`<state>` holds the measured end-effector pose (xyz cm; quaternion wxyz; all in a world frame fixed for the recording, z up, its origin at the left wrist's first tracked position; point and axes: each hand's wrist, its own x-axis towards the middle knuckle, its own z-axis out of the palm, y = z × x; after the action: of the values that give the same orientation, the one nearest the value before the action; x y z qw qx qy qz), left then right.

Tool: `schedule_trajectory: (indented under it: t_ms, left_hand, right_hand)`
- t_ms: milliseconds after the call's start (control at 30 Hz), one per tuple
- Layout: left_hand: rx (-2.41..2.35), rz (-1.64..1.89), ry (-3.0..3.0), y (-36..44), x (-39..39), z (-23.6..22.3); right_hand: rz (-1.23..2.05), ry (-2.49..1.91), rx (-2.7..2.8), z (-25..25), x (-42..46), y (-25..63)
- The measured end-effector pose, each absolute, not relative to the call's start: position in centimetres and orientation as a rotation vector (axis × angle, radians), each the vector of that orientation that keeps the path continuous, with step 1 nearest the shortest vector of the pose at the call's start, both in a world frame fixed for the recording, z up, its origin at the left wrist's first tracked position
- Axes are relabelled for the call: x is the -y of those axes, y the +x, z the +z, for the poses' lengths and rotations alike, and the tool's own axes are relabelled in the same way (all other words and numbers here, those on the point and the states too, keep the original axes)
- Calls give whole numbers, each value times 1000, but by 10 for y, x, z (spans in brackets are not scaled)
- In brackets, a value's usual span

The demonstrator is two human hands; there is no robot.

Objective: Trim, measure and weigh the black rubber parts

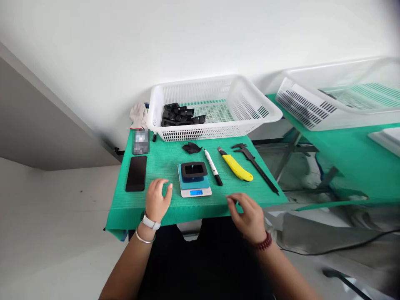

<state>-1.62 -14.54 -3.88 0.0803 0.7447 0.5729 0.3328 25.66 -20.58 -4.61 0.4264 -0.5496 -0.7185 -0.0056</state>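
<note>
A black rectangular rubber frame lies on a small digital scale with a lit blue display, in the middle of the green table. My left hand rests just left of the scale, fingers loosely curled, holding nothing. My right hand hovers at the table's front edge to the right of the scale, fingers apart and empty. A white marker pen, a yellow utility knife and a black caliper lie right of the scale. A small black scrap sits behind it.
A white plastic basket with several black parts stands at the back. A black phone, a small card and a white glove lie at the left. Another green table with a white basket is at the right.
</note>
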Motion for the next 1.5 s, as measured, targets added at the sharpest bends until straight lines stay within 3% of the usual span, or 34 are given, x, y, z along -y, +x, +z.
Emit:
schedule_trajectory:
  t_ms: [500, 1500]
  left_hand:
    - [-1887, 894, 2398, -11, 138, -50]
    - [-1991, 817, 2440, -9, 137, -62]
  right_hand:
    - [-159, -1832, 1654, -62, 148, 243]
    - [-6, -1794, 1757, -67, 137, 243]
